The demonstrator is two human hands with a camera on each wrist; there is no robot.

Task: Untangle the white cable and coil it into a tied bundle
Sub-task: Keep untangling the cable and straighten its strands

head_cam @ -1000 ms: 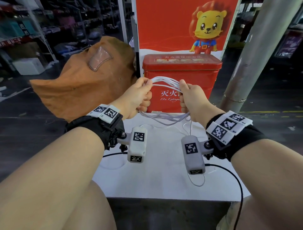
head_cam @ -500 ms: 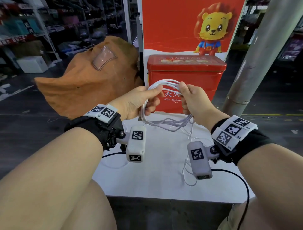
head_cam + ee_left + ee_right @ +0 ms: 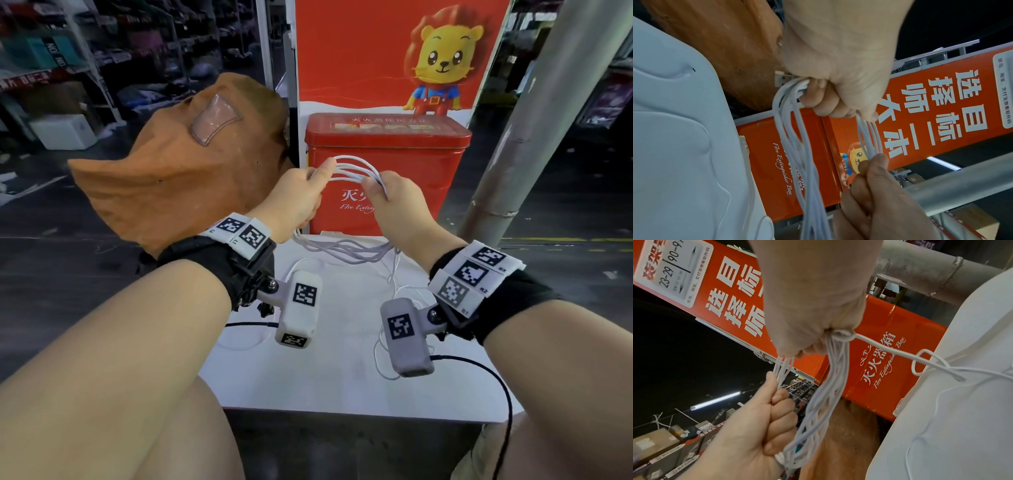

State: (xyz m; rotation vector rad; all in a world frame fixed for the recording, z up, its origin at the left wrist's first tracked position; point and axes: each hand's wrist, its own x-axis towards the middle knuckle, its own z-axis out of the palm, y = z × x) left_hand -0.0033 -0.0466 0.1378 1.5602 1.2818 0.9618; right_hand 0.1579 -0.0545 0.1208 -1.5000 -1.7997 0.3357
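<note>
The white cable (image 3: 349,171) is gathered into several loops and held up in the air between the two hands, above the far part of the white tabletop (image 3: 342,377). The left hand (image 3: 296,202) has its fingers curled round one end of the loops, with the thumb pressed along the top strands; the left wrist view shows the strands bunched under the curled fingers (image 3: 818,100) and a small white plug end poking out beside them. The right hand (image 3: 394,202) is clamped on the other end of the loops, its fingers folded over the strands. Between the hands the upper strands arch in a short span, while the lower strands sag in a longer bow beneath both hands, close over the tabletop.

From the right hand a single loose strand leaves the bundle and trails down onto the tabletop below that wrist, where it lies in slack curls; in the right wrist view this strand shows a small kinked loop just past the hand.

Beyond the hands stands a red fire extinguisher box (image 3: 387,164), with a red poster (image 3: 376,51) showing a cartoon lion behind it. A brown cloth bag (image 3: 178,171) sits past the left hand, and a grey metal pole (image 3: 534,137) slants up beyond the right hand.
</note>
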